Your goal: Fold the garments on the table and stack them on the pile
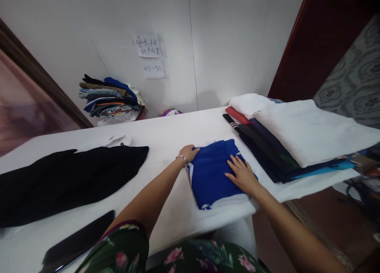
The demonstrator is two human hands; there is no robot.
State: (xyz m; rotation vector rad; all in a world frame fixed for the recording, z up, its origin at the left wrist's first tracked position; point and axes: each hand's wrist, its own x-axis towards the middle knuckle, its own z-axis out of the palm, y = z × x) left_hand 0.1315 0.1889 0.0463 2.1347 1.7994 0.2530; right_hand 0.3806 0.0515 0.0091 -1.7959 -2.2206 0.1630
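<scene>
A folded blue garment (212, 174) with white patches along its edges lies on the white-covered table (166, 209) in front of me. My left hand (189, 152), wearing a bracelet at the wrist, is closed on its far left corner, with the thumb on top and the other fingertips partly hidden. On its right part my right hand (242, 174) lies flat, palm down and fingers spread. White fabric shows under the near right edge of the blue garment.
To the right is a pile of folded clothes topped by a white garment (314, 130). A black garment (74, 178) and a dark flat object (80, 239) lie left. Behind the table's far edge rises a clothes stack (111, 99), near paper notes (151, 45) on the wall.
</scene>
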